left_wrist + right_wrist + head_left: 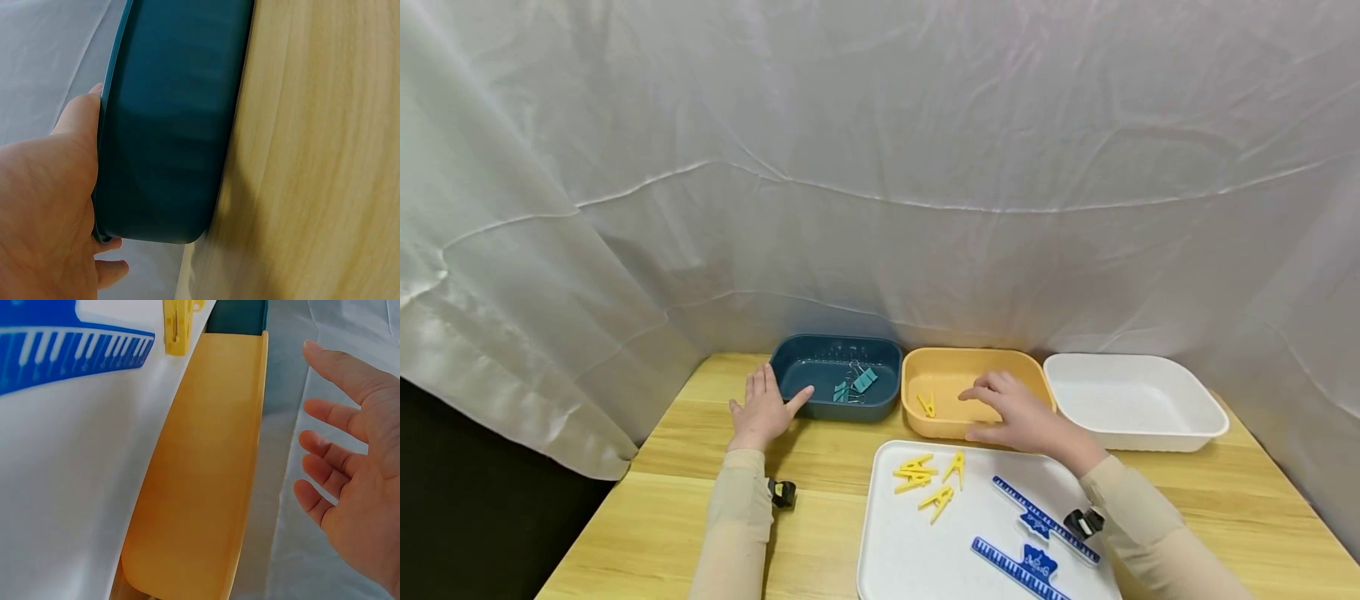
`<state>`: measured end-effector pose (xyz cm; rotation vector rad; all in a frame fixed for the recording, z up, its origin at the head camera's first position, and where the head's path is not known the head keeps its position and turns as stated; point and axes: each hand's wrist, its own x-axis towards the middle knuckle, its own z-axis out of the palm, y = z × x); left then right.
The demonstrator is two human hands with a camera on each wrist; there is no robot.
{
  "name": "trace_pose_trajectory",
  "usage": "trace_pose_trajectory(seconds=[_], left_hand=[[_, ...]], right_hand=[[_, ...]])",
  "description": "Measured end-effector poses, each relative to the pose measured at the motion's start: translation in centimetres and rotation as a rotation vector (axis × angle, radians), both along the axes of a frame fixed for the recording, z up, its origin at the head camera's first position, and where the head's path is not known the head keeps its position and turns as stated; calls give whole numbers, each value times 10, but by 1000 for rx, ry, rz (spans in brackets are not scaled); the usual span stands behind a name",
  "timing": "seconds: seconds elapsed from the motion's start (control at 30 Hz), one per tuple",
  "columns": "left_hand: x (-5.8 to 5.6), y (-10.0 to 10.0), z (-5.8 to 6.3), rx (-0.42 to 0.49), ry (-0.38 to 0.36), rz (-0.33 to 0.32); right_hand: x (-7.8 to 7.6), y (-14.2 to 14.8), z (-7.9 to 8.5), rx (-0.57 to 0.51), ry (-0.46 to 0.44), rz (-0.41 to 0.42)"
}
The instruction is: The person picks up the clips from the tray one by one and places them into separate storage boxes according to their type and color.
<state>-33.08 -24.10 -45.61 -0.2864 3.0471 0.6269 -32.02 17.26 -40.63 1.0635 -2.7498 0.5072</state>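
My left hand rests at the left corner of the dark teal bin, fingers straight and thumb over the rim. Teal binder clips lie inside that bin. Over the yellow bin hovers my right hand, fingers apart and loosely bent; the right wrist view shows nothing held. A yellow clothespin lies in the yellow bin's left part. Several more yellow clothespins are on the white tray, with two blue page clips patterned like piano keys.
A white bin stands right of the yellow one, so three bins line the back of the wooden table. Behind them hangs a pale curtain. The tray sits in front of the yellow bin.
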Motion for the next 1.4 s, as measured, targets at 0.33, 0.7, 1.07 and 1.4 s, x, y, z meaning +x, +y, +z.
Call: trace_pose_trajectory(seconds=[0.33, 0.7, 1.07, 1.4], left_hand=[[0, 0, 0, -3, 4, -3], [0, 0, 0, 9, 6, 3], [-1, 1, -1, 10, 6, 4], [-1, 1, 0, 18, 4, 1]], right_hand=[[12, 2, -2, 27, 9, 6], [25, 6, -7, 50, -36, 29], [28, 7, -20, 55, -31, 139], [27, 0, -27, 132, -135, 149]])
